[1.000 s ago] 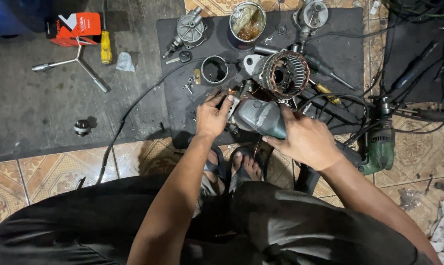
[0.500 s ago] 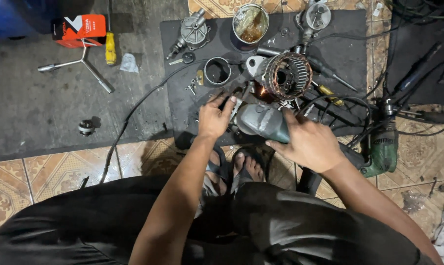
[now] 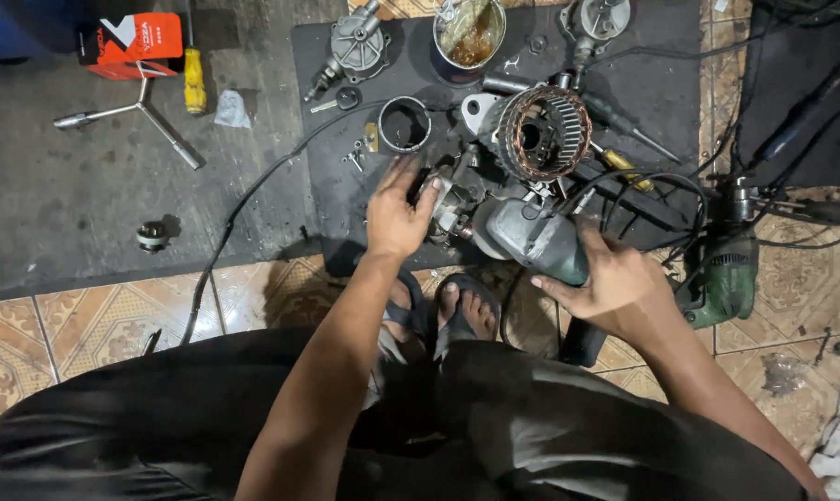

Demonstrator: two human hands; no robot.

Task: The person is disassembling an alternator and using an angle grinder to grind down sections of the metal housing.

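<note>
While the person squats over a dark rubber mat (image 3: 346,223) on the floor, the left hand (image 3: 397,215) lies with its fingers spread and loose on the front end of a grey motor housing (image 3: 531,239), gripping nothing tightly that can be seen. Well off to the left of that hand sit a three-armed wrench (image 3: 141,116), a yellow-handled screwdriver (image 3: 193,79) and an orange box (image 3: 130,42), with a small round part (image 3: 151,236) nearer on the grey mat. Just beyond the left hand's fingertips stands a dark metal ring (image 3: 404,124), and a few small screws (image 3: 355,158) lie beside it. Farther up from the hand are a grey cast cover (image 3: 357,44) and a tin can (image 3: 470,32). Between the two hands runs the motor housing, and directly past it a round stator with copper windings (image 3: 542,132) rests on the mat. The right hand (image 3: 615,283) is curled around the rear of the housing, clasping it from the side. To the right of that hand, close by, a green power drill (image 3: 724,276) lies among black cables (image 3: 642,199).
</note>
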